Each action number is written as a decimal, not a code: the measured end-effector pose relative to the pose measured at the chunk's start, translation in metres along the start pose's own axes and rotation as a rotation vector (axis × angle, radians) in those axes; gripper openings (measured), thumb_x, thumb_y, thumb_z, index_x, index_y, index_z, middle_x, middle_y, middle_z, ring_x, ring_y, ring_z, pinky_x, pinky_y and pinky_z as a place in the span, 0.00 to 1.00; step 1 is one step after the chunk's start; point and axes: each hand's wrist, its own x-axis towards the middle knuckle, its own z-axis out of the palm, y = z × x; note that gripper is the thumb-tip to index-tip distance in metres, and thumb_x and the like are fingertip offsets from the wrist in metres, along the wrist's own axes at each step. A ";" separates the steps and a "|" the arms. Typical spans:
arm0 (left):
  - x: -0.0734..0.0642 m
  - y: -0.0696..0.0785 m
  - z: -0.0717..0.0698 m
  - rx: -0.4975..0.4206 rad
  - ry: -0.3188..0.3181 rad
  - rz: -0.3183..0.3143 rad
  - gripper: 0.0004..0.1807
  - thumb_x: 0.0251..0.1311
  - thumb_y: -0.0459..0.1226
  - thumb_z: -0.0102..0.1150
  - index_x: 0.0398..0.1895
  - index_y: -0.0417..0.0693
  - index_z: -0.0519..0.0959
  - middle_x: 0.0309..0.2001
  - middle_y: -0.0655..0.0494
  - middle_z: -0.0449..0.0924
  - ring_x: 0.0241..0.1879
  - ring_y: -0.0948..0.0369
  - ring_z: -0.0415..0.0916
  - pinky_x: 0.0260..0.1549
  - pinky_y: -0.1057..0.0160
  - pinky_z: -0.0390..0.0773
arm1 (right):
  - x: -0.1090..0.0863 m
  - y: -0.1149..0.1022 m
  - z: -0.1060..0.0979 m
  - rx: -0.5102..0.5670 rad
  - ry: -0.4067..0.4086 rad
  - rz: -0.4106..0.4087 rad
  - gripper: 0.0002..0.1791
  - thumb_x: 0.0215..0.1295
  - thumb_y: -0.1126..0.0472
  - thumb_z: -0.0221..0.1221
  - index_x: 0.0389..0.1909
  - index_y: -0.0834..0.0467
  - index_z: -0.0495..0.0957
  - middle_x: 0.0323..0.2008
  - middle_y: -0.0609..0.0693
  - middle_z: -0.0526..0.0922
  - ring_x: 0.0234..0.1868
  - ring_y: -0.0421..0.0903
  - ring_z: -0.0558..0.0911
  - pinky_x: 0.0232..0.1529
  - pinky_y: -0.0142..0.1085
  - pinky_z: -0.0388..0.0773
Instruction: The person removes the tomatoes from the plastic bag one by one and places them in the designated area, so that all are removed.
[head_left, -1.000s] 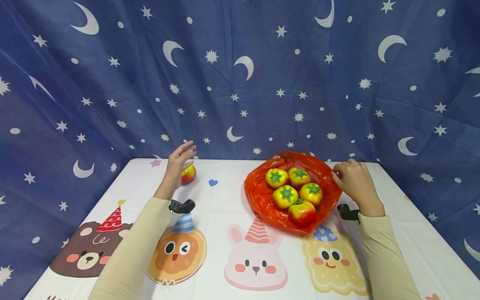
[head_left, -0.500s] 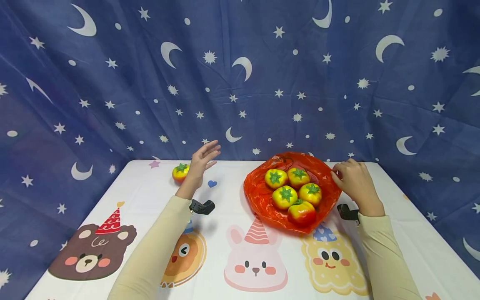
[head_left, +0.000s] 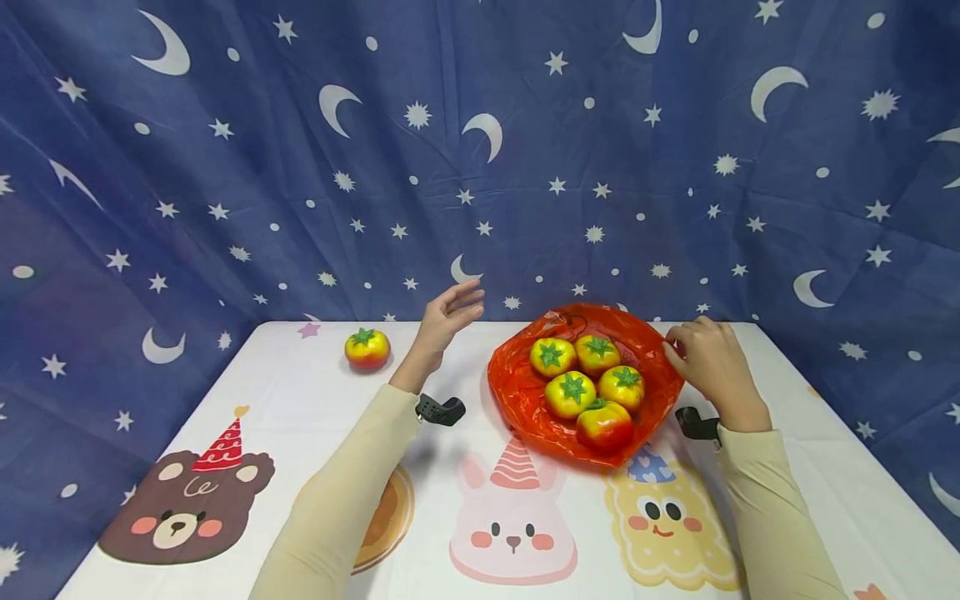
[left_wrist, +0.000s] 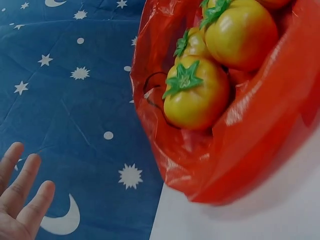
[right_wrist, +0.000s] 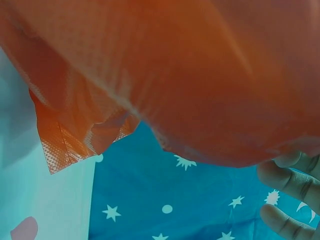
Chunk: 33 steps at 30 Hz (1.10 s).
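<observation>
A red plastic bag (head_left: 517, 417) lies spread open on the table, with several yellow-red tomatoes (head_left: 571, 394) with green star-shaped tops inside it. At its right edge my right hand (head_left: 708, 358) pinches the rim; in the right wrist view the fingers (right_wrist: 282, 180) sit at the bag's border. My left hand (head_left: 444, 329) hovers left of the bag, fingers extended and holding nothing. The left wrist view has its fingers (left_wrist: 25, 185) in the lower left corner, apart from the bag (left_wrist: 220, 170). One more tomato (head_left: 367, 348) stands alone on the table, left of this hand.
A white tablecloth (head_left: 300, 392) with printed cartoon figures covers the table. Behind it hangs a blue curtain (head_left: 525, 167) with moons and stars. Black wrist cameras (head_left: 441, 410) are strapped to both wrists.
My left hand has moved right, away from the lone tomato and toward the bag, and that tomato has come into full view. My right hand stays at the bag's rim.
</observation>
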 end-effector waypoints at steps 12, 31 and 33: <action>0.021 -0.011 0.021 0.025 -0.028 -0.017 0.27 0.60 0.33 0.58 0.64 0.46 0.68 0.62 0.41 0.71 0.61 0.48 0.71 0.60 0.54 0.72 | 0.000 0.001 0.000 -0.003 0.002 -0.006 0.04 0.48 0.66 0.66 0.23 0.64 0.81 0.15 0.53 0.77 0.24 0.50 0.69 0.27 0.44 0.68; 0.034 -0.033 0.058 -0.029 -0.057 -0.034 0.25 0.61 0.30 0.57 0.62 0.41 0.69 0.59 0.37 0.72 0.58 0.48 0.73 0.60 0.56 0.73 | -0.001 0.002 0.003 0.000 -0.007 0.010 0.04 0.48 0.66 0.66 0.23 0.64 0.81 0.16 0.54 0.78 0.25 0.51 0.71 0.30 0.48 0.71; 0.034 -0.036 0.060 -0.032 -0.060 -0.036 0.25 0.61 0.30 0.57 0.62 0.40 0.69 0.59 0.36 0.73 0.57 0.48 0.73 0.59 0.57 0.73 | -0.001 0.002 0.003 -0.001 -0.012 0.012 0.05 0.48 0.67 0.66 0.23 0.64 0.81 0.16 0.54 0.78 0.25 0.51 0.71 0.31 0.49 0.72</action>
